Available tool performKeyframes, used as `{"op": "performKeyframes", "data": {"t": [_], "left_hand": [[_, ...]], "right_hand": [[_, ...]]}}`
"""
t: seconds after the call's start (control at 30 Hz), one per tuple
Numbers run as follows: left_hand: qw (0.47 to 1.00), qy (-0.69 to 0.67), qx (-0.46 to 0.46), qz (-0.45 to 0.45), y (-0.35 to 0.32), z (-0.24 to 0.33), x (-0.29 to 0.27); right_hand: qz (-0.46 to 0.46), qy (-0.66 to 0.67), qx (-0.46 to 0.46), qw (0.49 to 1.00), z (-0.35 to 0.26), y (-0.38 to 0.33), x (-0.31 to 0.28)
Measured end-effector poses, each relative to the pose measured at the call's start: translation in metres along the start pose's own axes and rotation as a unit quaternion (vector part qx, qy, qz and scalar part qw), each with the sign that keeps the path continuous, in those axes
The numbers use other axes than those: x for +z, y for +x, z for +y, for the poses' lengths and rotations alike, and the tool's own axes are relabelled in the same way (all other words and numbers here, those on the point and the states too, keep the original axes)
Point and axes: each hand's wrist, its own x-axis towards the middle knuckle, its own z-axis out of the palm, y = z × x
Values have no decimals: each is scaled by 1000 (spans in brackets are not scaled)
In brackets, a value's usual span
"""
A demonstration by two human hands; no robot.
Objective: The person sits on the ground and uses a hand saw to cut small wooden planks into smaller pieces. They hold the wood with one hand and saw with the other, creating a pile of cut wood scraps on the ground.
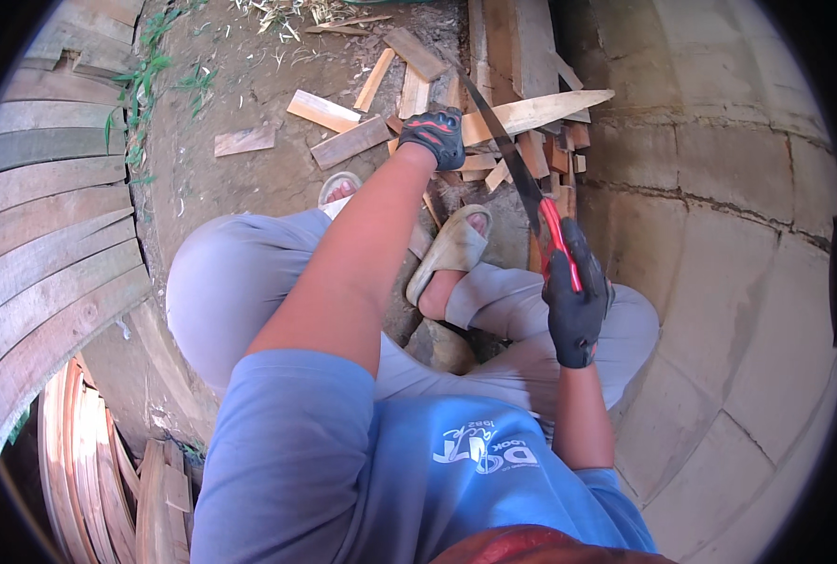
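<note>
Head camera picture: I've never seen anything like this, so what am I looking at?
There is no machine here: a person wears a wide fisheye camera on the head, looking down, which bends straight edges. Both hands wear dark gloves. The right hand holds a red-handled saw; the left hand grips a pale pointed board. In the picture the blade crosses that board, though I can't tell whether it touches. Cut wood pieces lie on the bare ground.
</note>
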Motion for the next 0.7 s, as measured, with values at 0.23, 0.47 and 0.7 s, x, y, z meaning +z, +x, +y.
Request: {"op": "performKeyframes", "data": {"t": [0.23, 0.47, 0.7], "left_hand": [[1000, -3, 11, 8, 2, 0, 5], [1000, 27, -8, 4, -1, 6, 3], [999, 25, 3, -28, -1, 6, -7]], "right_hand": [[-10, -19, 14, 1000, -2, -38, -27], [1, -22, 26, 999, -16, -28, -29], [26, -68, -122, 990, -16, 52, 28]]}}
